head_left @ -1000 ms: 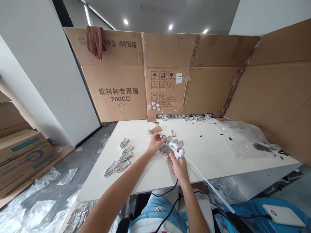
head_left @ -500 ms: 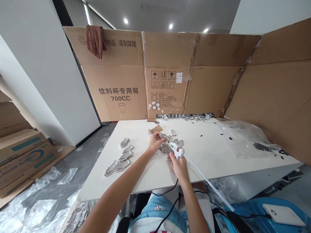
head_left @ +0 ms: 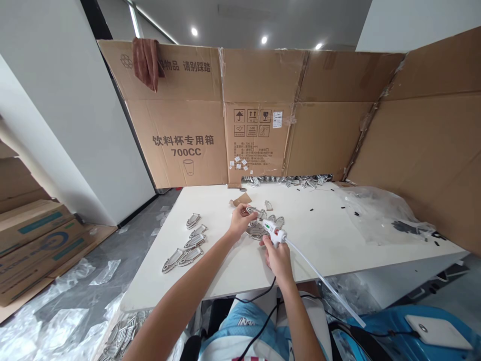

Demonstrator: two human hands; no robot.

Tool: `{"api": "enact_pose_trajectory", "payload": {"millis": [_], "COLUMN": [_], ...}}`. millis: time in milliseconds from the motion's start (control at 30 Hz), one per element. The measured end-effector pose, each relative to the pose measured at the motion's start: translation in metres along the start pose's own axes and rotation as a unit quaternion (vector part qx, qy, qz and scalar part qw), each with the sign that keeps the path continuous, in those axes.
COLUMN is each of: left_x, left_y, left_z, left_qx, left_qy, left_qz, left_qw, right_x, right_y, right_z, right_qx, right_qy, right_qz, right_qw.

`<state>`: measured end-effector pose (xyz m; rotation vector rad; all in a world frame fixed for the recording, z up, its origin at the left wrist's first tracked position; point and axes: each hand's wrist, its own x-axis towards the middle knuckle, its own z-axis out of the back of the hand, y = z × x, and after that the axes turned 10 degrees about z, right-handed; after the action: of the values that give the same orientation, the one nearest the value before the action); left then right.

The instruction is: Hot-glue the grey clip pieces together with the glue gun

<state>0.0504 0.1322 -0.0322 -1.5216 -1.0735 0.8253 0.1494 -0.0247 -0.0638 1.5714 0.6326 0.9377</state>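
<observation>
My left hand (head_left: 240,221) pinches a silver carabiner-shaped metal piece (head_left: 251,209) above the middle of the table. A white hot glue gun (head_left: 275,233) is gripped in my right hand (head_left: 278,258). Its nozzle points left, close to the held piece; whether they touch I cannot tell. From the gun's back end a long white glue stick (head_left: 326,283) runs down to the right. Beneath and beside my hands lies a small pile of similar metal pieces (head_left: 256,231). Several more metal pieces (head_left: 193,241) rest in a loose row left of my left forearm.
Cardboard panels (head_left: 259,80) stand behind the white table (head_left: 308,250). More metal pieces (head_left: 289,180) are heaped at its back edge. A cardboard scrap (head_left: 241,200) lies beyond my left hand. At the right is a clear plastic bag (head_left: 379,210). A black cable (head_left: 259,328) crosses my lap.
The glue gun has shifted very slightly right, and its glue stick has moved a little with it. My left hand stays nearly still on the metal piece.
</observation>
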Motion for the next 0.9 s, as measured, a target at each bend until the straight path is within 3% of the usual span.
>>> {"api": "enact_pose_trajectory", "payload": {"millis": [167, 400, 600, 767, 900], "left_x": [0.000, 0.000, 0.006, 0.017, 0.021], "left_y": [0.000, -0.001, 0.000, -0.010, -0.019], "left_z": [-0.001, 0.003, 0.008, 0.024, 0.041], "left_qx": [0.003, 0.024, 0.042, 0.007, 0.058], "left_qy": [-0.010, -0.055, -0.119, -0.237, -0.301], "left_qz": [0.003, 0.006, 0.002, -0.028, -0.025], "left_qw": [1.000, 0.998, 0.992, 0.971, 0.952], "right_x": [-0.001, -0.002, -0.003, -0.003, -0.003], "right_y": [0.001, 0.009, 0.011, 0.009, 0.009], "right_z": [0.001, -0.002, -0.002, 0.000, 0.000], "right_qx": [0.008, 0.088, 0.090, 0.066, 0.063], "right_qy": [-0.001, -0.059, -0.038, -0.021, -0.013], "right_qz": [-0.015, -0.026, -0.031, -0.036, -0.026], "right_qw": [1.000, 0.994, 0.995, 0.997, 0.998]}}
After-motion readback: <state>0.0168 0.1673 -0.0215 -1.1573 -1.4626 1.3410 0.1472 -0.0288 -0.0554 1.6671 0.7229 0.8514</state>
